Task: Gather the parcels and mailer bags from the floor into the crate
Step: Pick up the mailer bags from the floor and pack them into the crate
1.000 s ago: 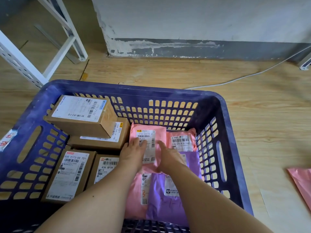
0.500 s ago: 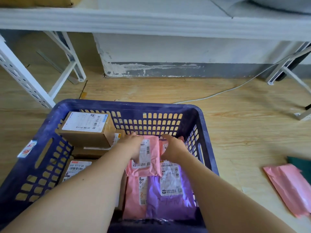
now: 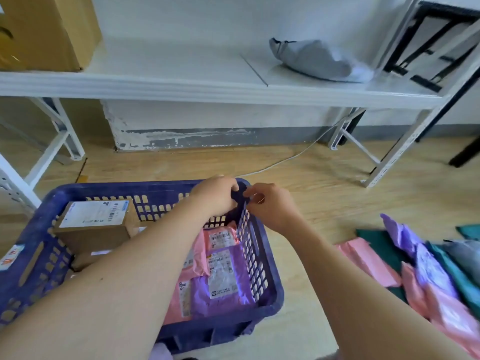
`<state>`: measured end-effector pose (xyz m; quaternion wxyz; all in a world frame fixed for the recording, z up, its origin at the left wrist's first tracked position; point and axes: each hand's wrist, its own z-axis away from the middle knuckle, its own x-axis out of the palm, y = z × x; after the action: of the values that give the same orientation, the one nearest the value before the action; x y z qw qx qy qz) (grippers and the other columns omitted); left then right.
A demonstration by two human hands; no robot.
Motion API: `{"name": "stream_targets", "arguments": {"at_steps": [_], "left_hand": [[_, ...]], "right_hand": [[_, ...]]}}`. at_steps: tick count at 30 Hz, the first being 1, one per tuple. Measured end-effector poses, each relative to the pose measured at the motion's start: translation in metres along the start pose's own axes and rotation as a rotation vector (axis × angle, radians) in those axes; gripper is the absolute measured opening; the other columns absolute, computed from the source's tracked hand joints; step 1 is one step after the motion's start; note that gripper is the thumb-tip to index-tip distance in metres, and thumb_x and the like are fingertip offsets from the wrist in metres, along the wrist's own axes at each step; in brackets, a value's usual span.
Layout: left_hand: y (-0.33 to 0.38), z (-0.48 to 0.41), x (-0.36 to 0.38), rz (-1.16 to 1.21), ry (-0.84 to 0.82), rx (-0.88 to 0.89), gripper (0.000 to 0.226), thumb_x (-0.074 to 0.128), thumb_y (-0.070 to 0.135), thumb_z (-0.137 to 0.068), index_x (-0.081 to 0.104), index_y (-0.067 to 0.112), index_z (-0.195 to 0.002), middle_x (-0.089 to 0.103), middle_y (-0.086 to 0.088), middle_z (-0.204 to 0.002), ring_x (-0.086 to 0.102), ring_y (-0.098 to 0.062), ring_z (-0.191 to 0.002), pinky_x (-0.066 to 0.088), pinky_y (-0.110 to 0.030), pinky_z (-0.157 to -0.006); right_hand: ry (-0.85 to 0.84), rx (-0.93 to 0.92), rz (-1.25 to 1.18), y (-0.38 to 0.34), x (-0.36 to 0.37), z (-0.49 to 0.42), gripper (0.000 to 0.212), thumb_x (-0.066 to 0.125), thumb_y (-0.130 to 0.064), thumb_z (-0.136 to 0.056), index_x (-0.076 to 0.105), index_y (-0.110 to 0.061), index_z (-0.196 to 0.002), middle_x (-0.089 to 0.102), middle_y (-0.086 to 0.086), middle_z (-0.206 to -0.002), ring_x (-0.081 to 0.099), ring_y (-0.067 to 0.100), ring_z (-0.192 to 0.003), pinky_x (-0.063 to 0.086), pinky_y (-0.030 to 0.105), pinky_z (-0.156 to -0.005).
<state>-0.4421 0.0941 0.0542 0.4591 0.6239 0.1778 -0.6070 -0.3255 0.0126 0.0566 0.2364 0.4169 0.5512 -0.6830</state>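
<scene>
The blue slatted crate (image 3: 117,187) stands on the wooden floor. It holds brown labelled boxes (image 3: 96,216) on its left side, and pink mailers (image 3: 220,236) and a purple mailer (image 3: 223,281) on its right. My left hand (image 3: 215,196) and my right hand (image 3: 270,206) meet at the crate's far right corner. Their fingers are curled on the rim there, and neither holds a parcel. On the floor to the right lies a heap of pink (image 3: 368,261), purple (image 3: 426,266) and teal (image 3: 374,236) mailer bags.
A white metal shelf (image 3: 181,89) spans the view just beyond the crate. It carries a cardboard box (image 3: 46,29) and a grey bag (image 3: 317,61). Its legs (image 3: 389,162) stand on the floor at right and left. A white cable (image 3: 285,159) runs along the floor.
Both hands have left the pink mailers inside the crate and risen to its far right corner. The view has tilted up and right, bringing the shelf and floor heap into sight.
</scene>
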Motion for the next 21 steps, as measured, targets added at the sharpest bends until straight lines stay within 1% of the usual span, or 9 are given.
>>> {"name": "stream_targets", "arguments": {"at_steps": [2, 4, 7, 9, 11, 14, 17, 19, 21], "left_hand": [[0.02, -0.001, -0.005, 0.027, 0.061, 0.073, 0.034, 0.057, 0.022, -0.089, 0.055, 0.023, -0.124, 0.05, -0.001, -0.132, 0.051, -0.024, -0.116, 0.042, -0.033, -0.087], [0.036, -0.004, -0.007, 0.027, 0.094, 0.115, 0.034, 0.058, 0.023, -0.089, 0.056, 0.024, -0.123, 0.051, -0.001, -0.13, 0.052, -0.022, -0.115, 0.041, -0.031, -0.083], [0.063, -0.01, -0.004, 0.022, 0.093, 0.176, 0.035, 0.058, 0.027, -0.089, 0.054, 0.026, -0.124, 0.051, 0.0, -0.131, 0.052, -0.021, -0.115, 0.038, -0.029, -0.079], [0.077, -0.014, -0.002, 0.025, 0.09, 0.207, 0.036, 0.058, 0.027, -0.089, 0.054, 0.027, -0.124, 0.049, 0.0, -0.134, 0.052, -0.021, -0.116, 0.038, -0.029, -0.08], [0.094, -0.02, 0.003, 0.05, 0.085, 0.232, 0.036, 0.058, 0.026, -0.089, 0.054, 0.028, -0.124, 0.049, 0.0, -0.134, 0.052, -0.021, -0.116, 0.04, -0.03, -0.08], [0.12, -0.022, 0.012, 0.082, 0.074, 0.284, 0.036, 0.058, 0.028, -0.089, 0.054, 0.029, -0.124, 0.05, 0.001, -0.134, 0.054, -0.021, -0.114, 0.042, -0.03, -0.079], [0.147, -0.023, 0.024, 0.092, 0.04, 0.345, 0.037, 0.058, 0.028, -0.088, 0.053, 0.029, -0.125, 0.05, 0.0, -0.133, 0.055, -0.022, -0.111, 0.044, -0.031, -0.082], [0.161, -0.024, 0.031, 0.103, 0.028, 0.366, 0.038, 0.059, 0.028, -0.087, 0.053, 0.029, -0.125, 0.047, -0.002, -0.138, 0.054, -0.023, -0.114, 0.043, -0.03, -0.084], [0.173, -0.026, 0.039, 0.118, 0.013, 0.382, 0.039, 0.06, 0.027, -0.087, 0.053, 0.029, -0.125, 0.043, -0.002, -0.143, 0.053, -0.023, -0.117, 0.042, -0.028, -0.084]], "right_hand": [[0.061, 0.049, -0.019, 0.009, -0.017, 0.011, 0.03, 0.055, -0.007, -0.081, 0.069, -0.018, -0.106, 0.07, 0.002, -0.097, 0.06, 0.02, -0.089, 0.045, 0.025, -0.074], [0.095, 0.092, -0.016, 0.018, -0.031, 0.02, 0.027, 0.057, -0.009, -0.082, 0.069, -0.02, -0.104, 0.069, 0.0, -0.092, 0.061, 0.019, -0.089, 0.047, 0.025, -0.075], [0.159, 0.142, 0.017, 0.033, -0.055, 0.035, 0.025, 0.058, -0.011, -0.084, 0.069, -0.02, -0.105, 0.069, -0.001, -0.096, 0.063, 0.017, -0.091, 0.05, 0.027, -0.082], [0.197, 0.174, 0.025, 0.042, -0.066, 0.043, 0.025, 0.059, -0.011, -0.084, 0.069, -0.02, -0.105, 0.07, 0.0, -0.098, 0.064, 0.018, -0.093, 0.052, 0.031, -0.086], [0.221, 0.216, 0.027, 0.053, -0.077, 0.053, 0.024, 0.059, -0.011, -0.084, 0.069, -0.021, -0.104, 0.07, -0.001, -0.097, 0.064, 0.018, -0.092, 0.053, 0.033, -0.085], [0.259, 0.288, 0.039, 0.071, -0.091, 0.065, 0.024, 0.058, -0.012, -0.084, 0.069, -0.022, -0.102, 0.069, -0.003, -0.098, 0.064, 0.018, -0.092, 0.053, 0.03, -0.083], [0.317, 0.351, 0.057, 0.091, -0.105, 0.078, 0.026, 0.057, -0.01, -0.083, 0.071, -0.022, -0.101, 0.07, -0.002, -0.101, 0.064, 0.017, -0.093, 0.05, 0.026, -0.082], [0.344, 0.396, 0.063, 0.104, -0.111, 0.085, 0.026, 0.056, -0.009, -0.083, 0.071, -0.021, -0.101, 0.07, -0.002, -0.103, 0.063, 0.016, -0.094, 0.048, 0.024, -0.079], [0.369, 0.443, 0.065, 0.115, -0.115, 0.091, 0.026, 0.056, -0.008, -0.083, 0.071, -0.021, -0.101, 0.07, -0.002, -0.103, 0.063, 0.016, -0.095, 0.047, 0.024, -0.08]]}}
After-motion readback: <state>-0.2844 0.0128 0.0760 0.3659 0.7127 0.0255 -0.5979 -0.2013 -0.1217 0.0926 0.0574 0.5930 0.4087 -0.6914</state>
